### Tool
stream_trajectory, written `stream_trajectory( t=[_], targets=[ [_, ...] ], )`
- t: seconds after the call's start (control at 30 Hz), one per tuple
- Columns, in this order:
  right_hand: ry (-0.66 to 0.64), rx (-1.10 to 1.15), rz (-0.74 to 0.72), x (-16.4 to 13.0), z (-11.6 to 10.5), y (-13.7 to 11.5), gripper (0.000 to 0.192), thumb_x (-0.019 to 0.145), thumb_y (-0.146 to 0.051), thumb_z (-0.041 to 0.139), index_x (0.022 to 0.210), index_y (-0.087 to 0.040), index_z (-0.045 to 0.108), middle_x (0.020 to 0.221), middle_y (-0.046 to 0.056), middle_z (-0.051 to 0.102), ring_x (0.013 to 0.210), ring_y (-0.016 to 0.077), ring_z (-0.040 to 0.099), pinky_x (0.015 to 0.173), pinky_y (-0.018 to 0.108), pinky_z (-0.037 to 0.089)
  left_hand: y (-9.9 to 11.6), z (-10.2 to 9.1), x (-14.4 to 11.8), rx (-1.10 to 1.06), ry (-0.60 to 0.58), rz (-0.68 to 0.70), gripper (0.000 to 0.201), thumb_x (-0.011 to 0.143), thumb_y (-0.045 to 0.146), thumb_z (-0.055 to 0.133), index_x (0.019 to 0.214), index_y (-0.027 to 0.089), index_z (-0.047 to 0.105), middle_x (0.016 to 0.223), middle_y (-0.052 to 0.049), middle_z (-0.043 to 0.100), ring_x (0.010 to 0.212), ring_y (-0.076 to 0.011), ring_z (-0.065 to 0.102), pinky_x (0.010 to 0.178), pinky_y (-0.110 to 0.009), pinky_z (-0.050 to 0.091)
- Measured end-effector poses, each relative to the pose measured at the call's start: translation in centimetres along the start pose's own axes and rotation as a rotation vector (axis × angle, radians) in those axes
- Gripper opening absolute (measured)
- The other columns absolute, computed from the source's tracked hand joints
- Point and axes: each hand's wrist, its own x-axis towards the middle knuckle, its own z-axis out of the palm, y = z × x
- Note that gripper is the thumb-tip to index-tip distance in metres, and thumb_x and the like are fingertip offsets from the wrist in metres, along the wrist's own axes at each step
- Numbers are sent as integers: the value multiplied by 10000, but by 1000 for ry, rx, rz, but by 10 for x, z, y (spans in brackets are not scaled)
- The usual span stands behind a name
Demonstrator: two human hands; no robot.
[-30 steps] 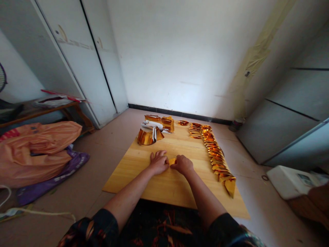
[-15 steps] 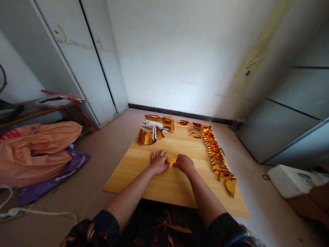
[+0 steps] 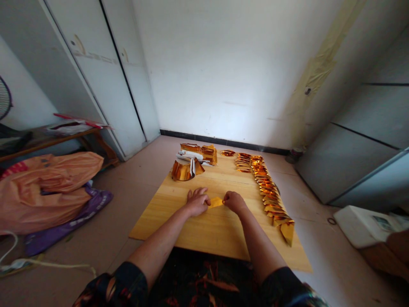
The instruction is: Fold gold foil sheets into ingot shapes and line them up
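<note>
A small folded piece of gold foil paper (image 3: 216, 202) lies on the wooden board (image 3: 191, 230) between my two hands. My left hand (image 3: 197, 202) pinches its left end against the board, thumb and index together and the other fingers fanned out. At the paper's right end, my right hand (image 3: 234, 201) is closed with the tip between thumb and forefinger. Folded gold pieces stand in a long overlapping row (image 3: 268, 192) on the board's right side. Stacks of gold foil sheets (image 3: 183, 170) with white backs sit at the far left.
Smaller gold pieces (image 3: 243, 162) lie near the board's back edge. An orange plastic bag (image 3: 57, 179) and a purple bag (image 3: 70, 221) are on the floor to the left, beside a wooden bench (image 3: 102, 145). A white box (image 3: 361, 226) stands at right.
My right hand has shifted to the right along the gold paper, so more of the paper shows between my hands. My left hand has stayed about where it was.
</note>
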Motion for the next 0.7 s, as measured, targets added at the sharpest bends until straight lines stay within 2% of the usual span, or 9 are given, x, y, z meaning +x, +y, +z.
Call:
stream_trajectory(
  t=[0.2,0.3,0.47,0.6,0.7],
  targets=[
    [10,-7,37,0,-4,1,190,741,-128,532,819,-189,694,898,50,702,817,145,616,619,192,365,2,-4,-3,-20,-28,-1,264,714,206,528,939,292,638,1502,34,261,1400,-232,147,1104,-553,59],
    [58,25,59,0,0,-3,169,744,-135,535,811,-184,682,880,45,707,794,136,621,602,181,364,7,-3,-3,0,-10,-11,202,744,269,531,915,273,638,1496,13,276,1391,-243,169,1095,-570,67],
    [37,252,63,0,14,-11,171,748,-151,512,840,-173,655,719,3,700,572,90,597,525,160,369,17,3,-2,87,135,-19,168,803,347,512,844,232,628,1416,-24,395,1311,-259,288,1056,-548,189],
    [41,218,50,2,18,-10,135,699,-131,534,756,-166,652,685,11,695,552,92,598,513,159,374,20,8,-4,102,224,20,132,803,318,537,819,225,630,1311,-38,478,1239,-246,347,1043,-473,234],
    [36,172,68,5,15,-10,112,681,-142,554,725,-171,652,669,18,695,553,103,607,511,163,383,21,12,-5,73,268,100,178,818,260,518,962,273,623,1281,-16,488,1230,-215,349,1034,-415,258]
  ],
)
